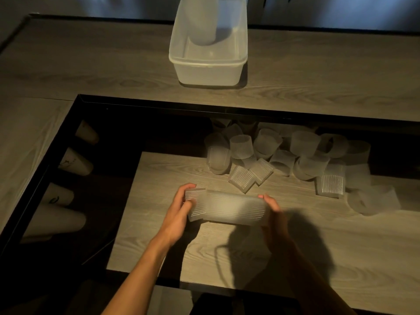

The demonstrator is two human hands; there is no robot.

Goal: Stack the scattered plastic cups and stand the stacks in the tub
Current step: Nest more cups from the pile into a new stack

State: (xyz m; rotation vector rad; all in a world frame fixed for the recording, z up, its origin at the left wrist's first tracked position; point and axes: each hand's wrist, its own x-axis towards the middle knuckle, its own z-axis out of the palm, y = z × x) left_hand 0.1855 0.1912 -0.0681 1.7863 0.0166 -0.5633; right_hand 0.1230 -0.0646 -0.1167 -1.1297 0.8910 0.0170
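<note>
Head view, near field. Holds stack point(234, 206) of ribbed cups sideways betw. both hands, low over tabletop point(159, 246). Grips end cup point(195, 203) with left hand point(181, 209), curled round it. Grips opposite end with right hand point(273, 211), blurred but wrapped on the stack. Opposes the two grips along stack axis, prob. so end cup can be pressed home w/o the rest sliding apart. Shows end cup slightly offset from the others, so judged not yet fully seated.

Mid field. Shows loose cups point(272, 151) heaped just beyond stack, some on sides, some upended, many touching. Keeps them near for next pick. Shows side cups point(75, 160) at left in dark recess; cannot tell whether real or reflected.

Far field. Sets tub point(208, 62) on far tabletop, straight ahead, well apart from heap. Contains one standing stack point(204, 26) upright at rear left, w/ free room alongside for more. Requires stack in hand to be turned upright and carried over heap. Est. task under half done, given heap size.
</note>
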